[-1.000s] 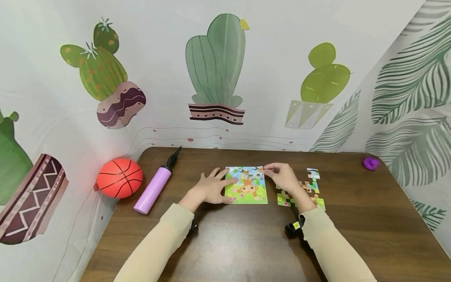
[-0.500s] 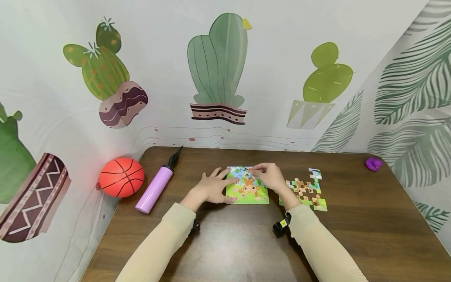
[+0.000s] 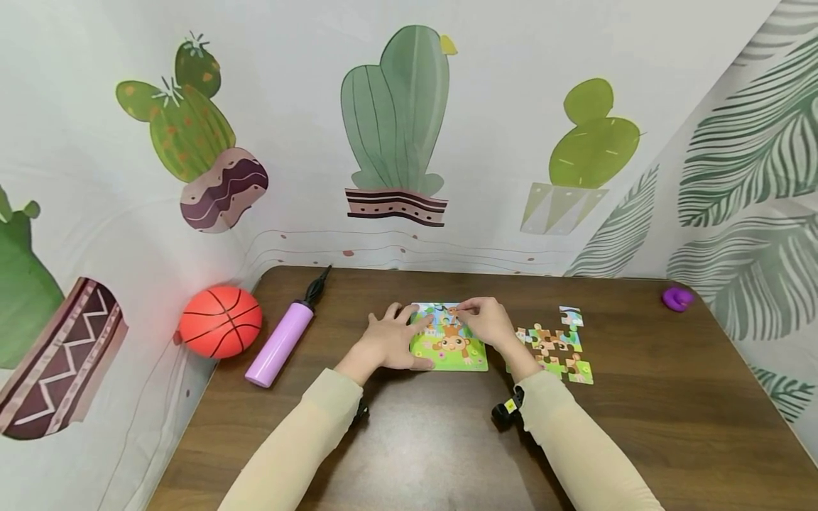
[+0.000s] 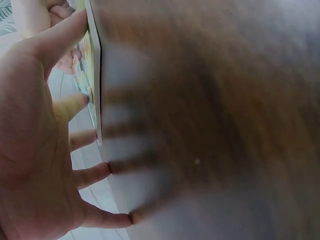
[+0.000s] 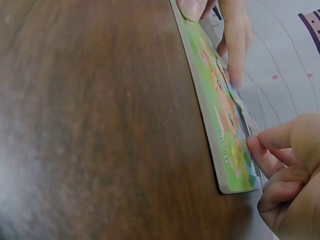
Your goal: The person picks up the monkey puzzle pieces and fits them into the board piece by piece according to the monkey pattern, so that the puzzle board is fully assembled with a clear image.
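The left hand (image 3: 388,343) lay with its fingers spread, the thumb and index finger contacting the left part of a monkey-picture puzzle board (image 3: 452,360). The right hand (image 3: 493,325) pinched a small puzzle piece (image 3: 452,311) between thumb and index finger at the board's upper right area; the fingers covered most of the piece. The board lay flat on the brown table (image 3: 415,454), between both hands. Loose puzzle pieces (image 3: 546,345) lay beside the right wrist, partly covered by it. A pink pump (image 3: 281,344) and an orange ball (image 3: 220,321) were located left of the left hand; a purple object (image 3: 677,299) was positioned near the far right corner.
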